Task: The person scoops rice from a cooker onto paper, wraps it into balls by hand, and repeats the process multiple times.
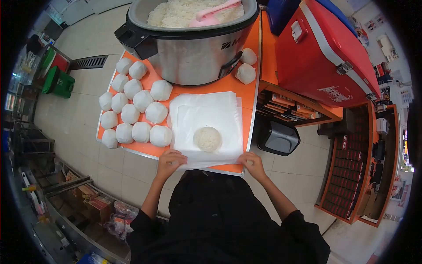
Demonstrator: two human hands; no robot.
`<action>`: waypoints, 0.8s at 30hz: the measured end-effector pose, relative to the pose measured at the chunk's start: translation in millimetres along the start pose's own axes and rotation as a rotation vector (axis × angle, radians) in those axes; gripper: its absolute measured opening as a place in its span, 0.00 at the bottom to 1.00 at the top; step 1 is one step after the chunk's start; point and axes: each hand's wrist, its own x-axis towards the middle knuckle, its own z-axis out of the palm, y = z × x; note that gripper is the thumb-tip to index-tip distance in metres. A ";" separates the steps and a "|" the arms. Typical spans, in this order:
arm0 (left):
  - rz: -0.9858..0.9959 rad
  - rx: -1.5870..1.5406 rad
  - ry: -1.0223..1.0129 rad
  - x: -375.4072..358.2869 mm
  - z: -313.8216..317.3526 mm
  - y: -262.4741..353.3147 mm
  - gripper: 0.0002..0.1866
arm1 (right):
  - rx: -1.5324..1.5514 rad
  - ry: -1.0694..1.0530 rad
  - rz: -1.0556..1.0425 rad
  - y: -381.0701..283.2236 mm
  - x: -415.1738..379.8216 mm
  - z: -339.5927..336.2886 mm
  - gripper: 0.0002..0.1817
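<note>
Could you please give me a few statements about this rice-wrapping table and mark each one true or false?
1. A rice ball lies unwrapped on the stack of sheets. True.
2. The left hand holds the pink paddle. False: the paddle rests in the rice cooker; the hand pinches the sheets' near edge.
3. The wrapped balls sit left of the sheets. True.
4. The right hand rests on the red cooler. False: it grips the sheets' near edge.

The floor (88,127) is pale square tile, with a dark drain grate (89,62) at ten o'clock beside green crates (58,82). The orange surface (252,94) has a metal rim. At two o'clock sits a red cooler box (323,57); below it, orange shelving (351,176) holds rows of dark packets. At eight o'clock, metal racks (66,207) carry cartons and bagged goods.
</note>
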 end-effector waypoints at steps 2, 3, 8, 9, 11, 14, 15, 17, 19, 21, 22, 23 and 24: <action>-0.272 -0.171 0.245 12.0 13.6 -5.4 0.09 | 0.240 0.106 0.132 -1.9 18.3 0.0 0.06; -0.272 -0.171 0.244 26.3 22.0 -6.9 0.09 | 0.314 0.179 0.234 -7.7 32.9 3.2 0.08; -0.581 0.341 0.484 59.6 37.8 -17.3 0.10 | -0.049 0.299 0.532 -5.9 70.9 16.5 0.11; -0.578 0.343 0.493 62.2 34.2 -16.8 0.10 | -0.179 0.237 0.506 -9.4 73.3 12.2 0.11; -0.811 0.270 0.313 56.7 29.4 -11.4 0.13 | -0.311 0.171 0.477 -9.2 74.8 10.2 0.11; -0.383 0.201 0.456 50.5 22.4 27.4 0.15 | -0.289 0.235 0.118 6.1 80.0 10.5 0.11; -0.391 0.205 0.460 49.7 25.7 32.4 0.15 | -0.187 0.219 0.214 8.6 83.3 9.3 0.11; -0.370 0.149 0.550 49.6 32.1 38.7 0.16 | -0.083 0.195 0.311 12.9 85.2 8.4 0.11; -0.447 0.117 0.582 47.6 37.7 30.1 0.15 | 0.218 0.209 0.350 11.5 82.8 5.1 0.14; -0.521 0.075 0.606 46.3 38.5 23.6 0.13 | 0.269 0.273 0.325 8.8 82.1 11.7 0.15; -0.547 -0.027 0.457 45.5 33.7 19.6 0.12 | 0.324 0.337 0.297 7.1 79.6 14.7 0.17; -0.569 -0.128 0.309 45.5 31.8 17.0 0.11 | 0.321 0.335 0.305 6.0 78.2 14.1 0.17; -0.575 -0.128 0.308 47.1 36.5 14.5 0.11 | 0.224 0.344 0.352 3.0 79.7 12.8 0.17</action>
